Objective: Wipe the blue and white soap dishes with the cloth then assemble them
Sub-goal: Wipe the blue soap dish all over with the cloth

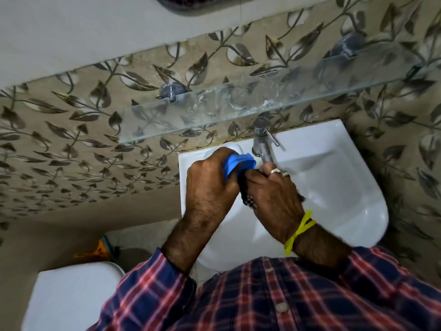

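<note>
A blue soap dish (238, 163) is being gripped in the left hand (210, 180) over a white sink (334, 187), while a dark cloth (245, 192) is being clutched against it by the right hand (274, 194).

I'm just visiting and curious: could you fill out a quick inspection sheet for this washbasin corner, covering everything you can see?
Surface: white washbasin, rim bare on the right.
Job's things: blue soap dish held over the basin's left rear corner; dark cloth pressed against it; white soap dish partly hidden behind the left hand.
Clutter: nothing seen on the basin.
Grippers: left hand grips the blue dish; right hand holds the cloth.
Cables: nothing seen.
Surroundings: chrome tap, glass shelf above, leaf-patterned wall tiles, white toilet cistern lower left.
</note>
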The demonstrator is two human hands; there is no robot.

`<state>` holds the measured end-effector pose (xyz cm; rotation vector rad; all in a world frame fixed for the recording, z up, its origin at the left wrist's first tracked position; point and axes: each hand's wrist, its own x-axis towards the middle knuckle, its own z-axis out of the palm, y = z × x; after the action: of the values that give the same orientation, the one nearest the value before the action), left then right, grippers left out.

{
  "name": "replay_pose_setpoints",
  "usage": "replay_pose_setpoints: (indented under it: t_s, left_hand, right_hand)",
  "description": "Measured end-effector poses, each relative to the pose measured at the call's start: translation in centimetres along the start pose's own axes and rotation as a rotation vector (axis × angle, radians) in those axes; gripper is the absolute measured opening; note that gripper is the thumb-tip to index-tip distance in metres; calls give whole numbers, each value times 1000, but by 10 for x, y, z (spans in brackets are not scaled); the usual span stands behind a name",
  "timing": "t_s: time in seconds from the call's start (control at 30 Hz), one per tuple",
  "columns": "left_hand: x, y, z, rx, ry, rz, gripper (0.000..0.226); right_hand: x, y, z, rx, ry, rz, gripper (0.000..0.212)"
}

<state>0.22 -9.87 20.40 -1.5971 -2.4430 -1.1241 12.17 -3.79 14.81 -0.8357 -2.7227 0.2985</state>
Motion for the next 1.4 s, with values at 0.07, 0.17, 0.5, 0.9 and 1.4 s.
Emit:
replay_pose_setpoints:
  t_s: [0.07,0.17,0.5,0.9,1.4]
  left_hand:
    - [-4,-4,4,33,-26,4,22]
    - [-14,-1,5,91,-68,71,27]
    - [-1,-33,10,-745,220,-446,16]
    - [-12,-19,25,-685,271,-458,31]
    - [-2,-6,-6,-123,201,37,29]
  right_hand:
    - [2,1,0,86,-69,15,52]
    - [-3,5,-1,-5,-147,-76,37]
    - [7,45,-2,595,324,255,47]
    - [5,21,-5,1106,721,601,40]
    - [0,20,6,243,311,-199,27]
